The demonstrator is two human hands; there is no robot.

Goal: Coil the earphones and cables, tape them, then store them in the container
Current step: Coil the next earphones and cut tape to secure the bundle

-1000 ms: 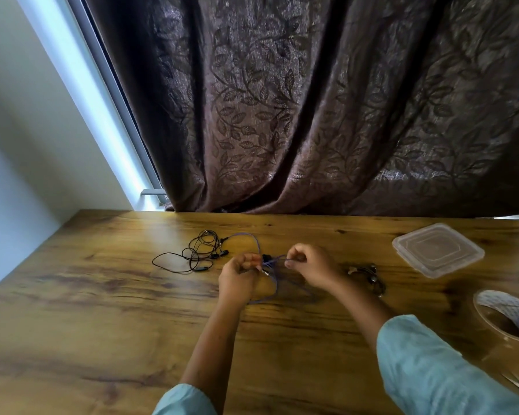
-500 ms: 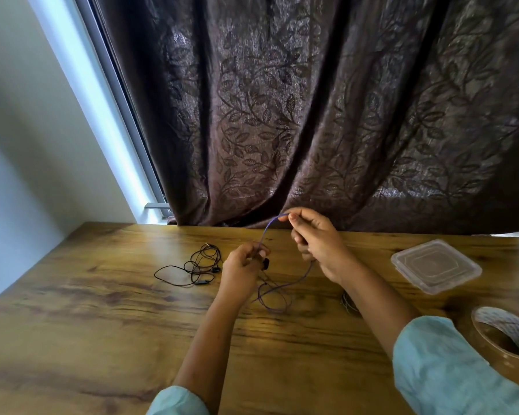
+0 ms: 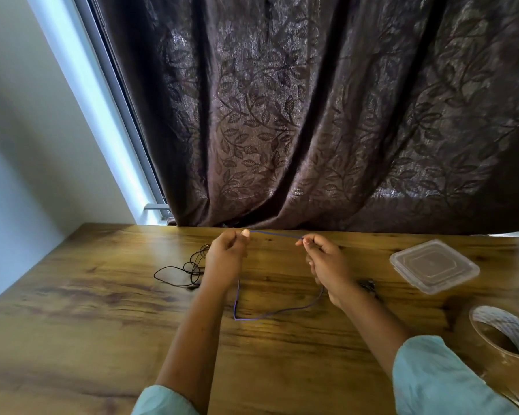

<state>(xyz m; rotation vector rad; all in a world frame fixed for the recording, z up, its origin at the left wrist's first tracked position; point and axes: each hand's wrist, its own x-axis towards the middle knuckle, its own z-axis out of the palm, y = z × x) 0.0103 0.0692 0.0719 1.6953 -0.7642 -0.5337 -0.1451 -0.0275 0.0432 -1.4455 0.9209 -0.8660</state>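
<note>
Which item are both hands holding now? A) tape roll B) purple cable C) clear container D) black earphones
B: the left hand and the right hand each pinch the purple cable, stretched between them, while the black earphones, tape roll and clear container lie untouched on the table.

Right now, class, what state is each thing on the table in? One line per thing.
Purple cable: uncoiled, pulled taut between both hands, slack loop on the table.
Left hand: pinches the cable at one point.
Right hand: pinches the cable further along.
Black earphones: loose tangle, untaped, lying on the table.
Container: lid on.
Tape roll: on the table, untouched.
</note>
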